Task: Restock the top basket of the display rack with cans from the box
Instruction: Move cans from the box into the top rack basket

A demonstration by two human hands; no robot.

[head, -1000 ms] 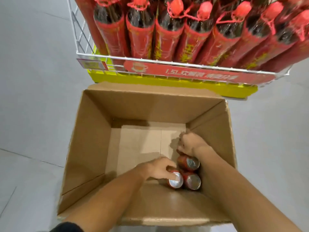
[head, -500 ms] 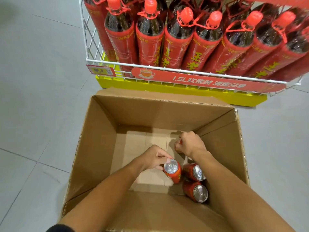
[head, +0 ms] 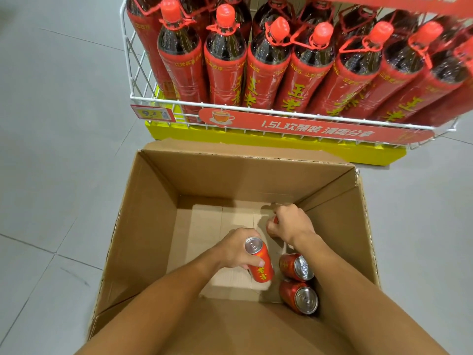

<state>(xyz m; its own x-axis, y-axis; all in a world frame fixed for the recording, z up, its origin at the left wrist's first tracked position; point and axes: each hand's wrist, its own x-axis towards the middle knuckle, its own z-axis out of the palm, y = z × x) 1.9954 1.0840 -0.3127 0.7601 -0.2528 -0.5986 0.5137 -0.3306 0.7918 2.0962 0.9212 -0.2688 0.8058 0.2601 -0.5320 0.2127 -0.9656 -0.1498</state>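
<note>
An open cardboard box (head: 143, 226) stands on the floor below me. My left hand (head: 236, 248) grips a red can (head: 259, 262) with a silver top, lifted off the box floor. My right hand (head: 289, 222) is curled round a second red can (head: 271, 226), mostly hidden under my fingers. Two more red cans (head: 297, 267) (head: 299, 297) stand in the box's near right corner. The rack's top basket is out of view.
A white wire basket (head: 158, 101) full of large red bottles (head: 225, 60) stands right behind the box, on a yellow base (head: 332, 149). A red banner (head: 317, 129) and a price tag (head: 153, 113) hang on its front. Grey floor tiles surround the box.
My left hand has taken one can from the group of three and lifted it up. My right hand has risen a little with its can. The view has tilted up toward the basket.
</note>
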